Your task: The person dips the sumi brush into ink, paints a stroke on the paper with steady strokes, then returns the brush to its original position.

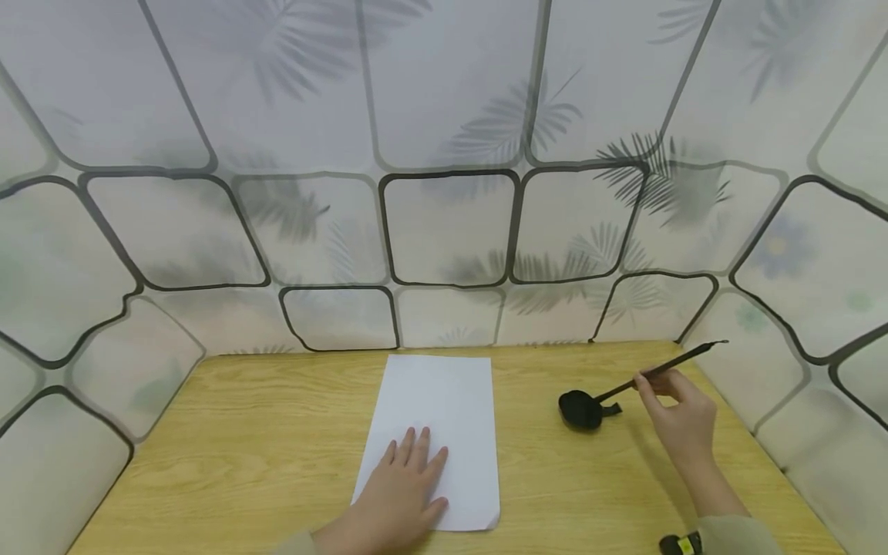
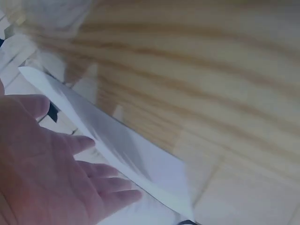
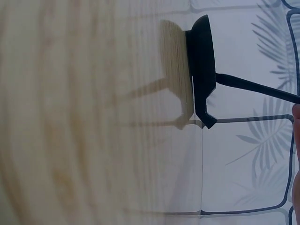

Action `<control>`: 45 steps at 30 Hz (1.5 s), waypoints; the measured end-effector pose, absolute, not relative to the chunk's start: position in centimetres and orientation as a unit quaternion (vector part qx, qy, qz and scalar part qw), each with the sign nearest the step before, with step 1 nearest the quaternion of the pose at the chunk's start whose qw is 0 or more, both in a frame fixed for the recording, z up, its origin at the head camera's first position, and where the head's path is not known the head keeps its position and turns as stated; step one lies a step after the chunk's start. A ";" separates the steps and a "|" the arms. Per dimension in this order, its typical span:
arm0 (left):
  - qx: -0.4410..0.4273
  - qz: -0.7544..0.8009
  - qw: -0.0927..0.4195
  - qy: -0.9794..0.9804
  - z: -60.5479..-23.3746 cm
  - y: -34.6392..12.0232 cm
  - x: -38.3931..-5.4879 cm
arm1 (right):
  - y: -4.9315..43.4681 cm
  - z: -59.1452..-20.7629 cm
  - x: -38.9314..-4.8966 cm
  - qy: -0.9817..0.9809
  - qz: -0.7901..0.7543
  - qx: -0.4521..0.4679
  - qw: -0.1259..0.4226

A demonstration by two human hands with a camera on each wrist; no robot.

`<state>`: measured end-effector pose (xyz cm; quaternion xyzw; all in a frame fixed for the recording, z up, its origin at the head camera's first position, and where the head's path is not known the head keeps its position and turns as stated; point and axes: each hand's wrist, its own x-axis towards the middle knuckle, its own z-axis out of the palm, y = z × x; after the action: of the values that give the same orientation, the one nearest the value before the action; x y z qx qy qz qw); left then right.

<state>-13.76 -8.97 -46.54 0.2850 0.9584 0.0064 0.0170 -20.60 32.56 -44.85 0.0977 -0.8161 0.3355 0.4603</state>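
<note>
A sheet of white paper (image 1: 444,393) lies upright on the wooden table, in the middle of the head view. My left hand (image 1: 401,489) rests on its lower part with the fingers straight and spread. To the right, my right hand (image 1: 683,420) pinches the shaft of a black calligraphy brush (image 1: 683,358) between thumb and fingers. The brush slants down leftwards into a small black ink dish (image 1: 581,410) with a short handle. In the right wrist view the dish (image 3: 202,56) appears side-on, its wall hiding the brush's (image 3: 253,89) tip.
The wooden table (image 1: 277,432) meets a wall covering (image 1: 451,223) with outlined blocks and leaf prints at the back and both sides. A black item with a yellow patch (image 1: 683,544) shows beside the right sleeve (image 1: 735,536), at the bottom edge.
</note>
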 end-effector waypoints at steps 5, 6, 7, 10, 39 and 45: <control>0.318 0.011 -0.004 0.948 -47.0 -11.0 -13.6 | 32.5 -44.8 -20.6 -0.821 0.337 0.094 0.450; 0.327 0.012 -0.010 0.945 -47.1 -11.4 -13.5 | 32.6 -44.8 -20.6 -0.822 0.338 0.093 0.448; 0.337 0.012 -0.016 0.941 -47.2 -11.9 -13.5 | 32.6 -44.8 -20.6 -0.823 0.338 0.092 0.447; 0.359 0.010 -0.025 0.933 -47.3 -13.1 -13.5 | 32.6 -44.9 -20.7 -0.821 0.339 0.095 0.450; 0.376 -0.003 0.022 0.926 -47.3 -16.2 -13.5 | 33.4 -44.5 -20.9 -0.803 0.386 0.067 0.449; 0.366 -0.009 0.026 0.930 -47.3 -15.5 -13.1 | 33.4 -44.1 -20.7 -0.793 0.400 0.069 0.455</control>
<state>-13.15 -15.54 -47.25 0.3660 0.9302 -0.0090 0.0260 -20.73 33.39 -44.06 0.0694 -0.7927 0.3996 0.4551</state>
